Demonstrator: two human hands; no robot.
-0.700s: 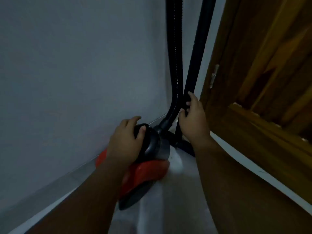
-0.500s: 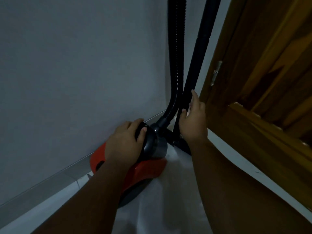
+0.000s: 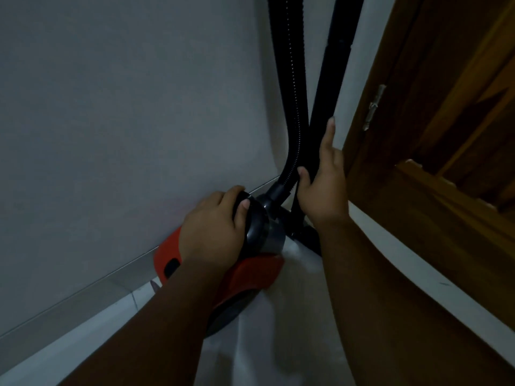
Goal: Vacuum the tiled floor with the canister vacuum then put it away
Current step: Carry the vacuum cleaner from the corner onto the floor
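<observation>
comparing with a moment ago, the right hand now reaches higher on the black wand, its fingers stretched up along the tube and its thumb hooked around it, so the hold is loose and not a full fist. the left hand has hardly moved; it is closed over the dark handle on top of the canister vacuum. i judge that the vacuuming is finished and the person is now parking the machine in this corner, setting the wand upright so it does not fall.

the canister vacuum sits on the pale tiled floor, tight against the grey wall, near the wooden door. its body is red-orange with a dark grey front and a dark underside. the ribbed black hose rises from the front socket and runs up just beside the wand, both going out of view at the top. the light is dim, so small details are hard to tell.
</observation>
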